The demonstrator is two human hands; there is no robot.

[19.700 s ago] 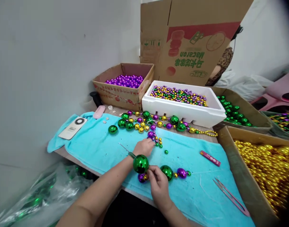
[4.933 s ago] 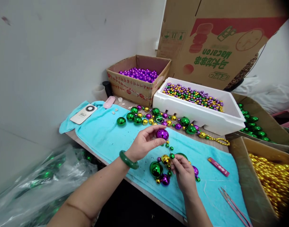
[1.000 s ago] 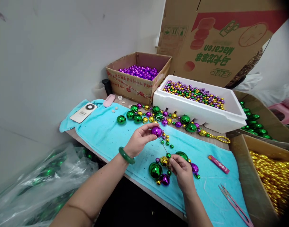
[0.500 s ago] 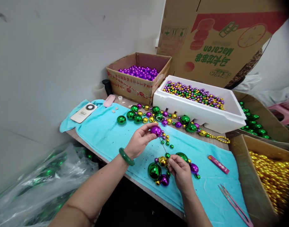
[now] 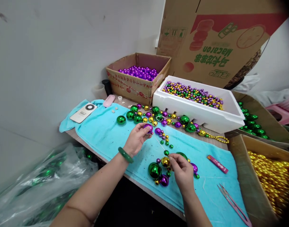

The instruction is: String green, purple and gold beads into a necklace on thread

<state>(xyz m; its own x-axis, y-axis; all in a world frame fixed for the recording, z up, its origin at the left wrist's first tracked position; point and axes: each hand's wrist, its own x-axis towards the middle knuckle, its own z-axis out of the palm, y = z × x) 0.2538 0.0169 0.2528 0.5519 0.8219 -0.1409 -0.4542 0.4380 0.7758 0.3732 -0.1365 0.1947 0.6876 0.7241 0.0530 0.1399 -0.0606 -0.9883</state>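
Observation:
My left hand (image 5: 136, 140), with a green bangle (image 5: 125, 154) at its wrist, pinches a shiny purple bead (image 5: 148, 128) above the towel. A thin, straight line (image 5: 158, 142), needle or thread I cannot tell, runs from that bead down to a small green bead (image 5: 166, 153). Just below this bead, the fingers of my right hand (image 5: 181, 168) are pinched on the bead string. Its gold bead (image 5: 165, 161), large green bead (image 5: 155, 170) and purple bead (image 5: 164, 180) lie curved beside my right hand. Loose small beads (image 5: 166, 137) rest between the hands.
A finished-looking bead strand (image 5: 190, 127) lies along the back of the blue towel (image 5: 101, 135). Behind stand a white foam box (image 5: 196, 110) and a cardboard box (image 5: 130, 86) of beads. Thread snips (image 5: 234, 205) and a pink packet (image 5: 217, 164) lie right; a phone (image 5: 83, 113) lies left.
My left hand has moved left with the purple bead, uncovering another purple bead on the towel. The thin line now slants more. My right hand has barely moved.

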